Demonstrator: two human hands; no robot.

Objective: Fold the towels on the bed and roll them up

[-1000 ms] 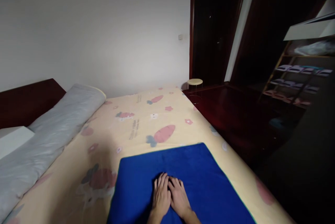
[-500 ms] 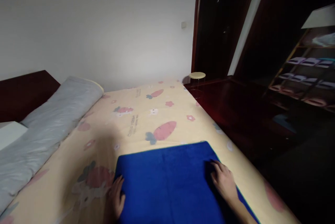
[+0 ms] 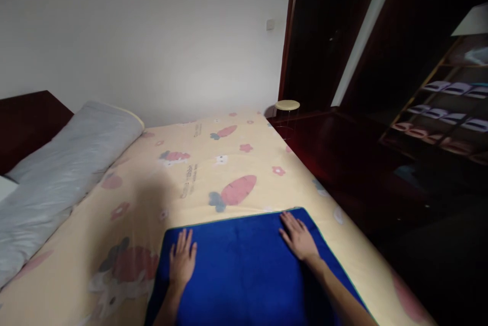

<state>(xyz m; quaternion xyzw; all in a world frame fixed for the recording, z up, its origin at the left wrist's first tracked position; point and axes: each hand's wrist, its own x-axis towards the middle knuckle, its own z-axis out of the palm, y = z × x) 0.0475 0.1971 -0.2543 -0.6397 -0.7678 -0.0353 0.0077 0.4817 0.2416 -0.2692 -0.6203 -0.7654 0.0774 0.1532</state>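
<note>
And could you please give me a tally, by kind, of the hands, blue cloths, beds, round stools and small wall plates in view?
Hands: 2, the left hand and the right hand
Blue cloth: 1
Bed: 1
Round stool: 1
Small wall plate: 1
Total: 6

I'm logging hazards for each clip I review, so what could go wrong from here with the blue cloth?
1. The left hand and right hand lie palm down near the far corners of the blue cloth; uneven pressure might wrinkle or skew it.
2. Only a strip of patterned sheet separates the cloth's right edge from the drop to the floor, so a strong rightward slide could carry it over.
</note>
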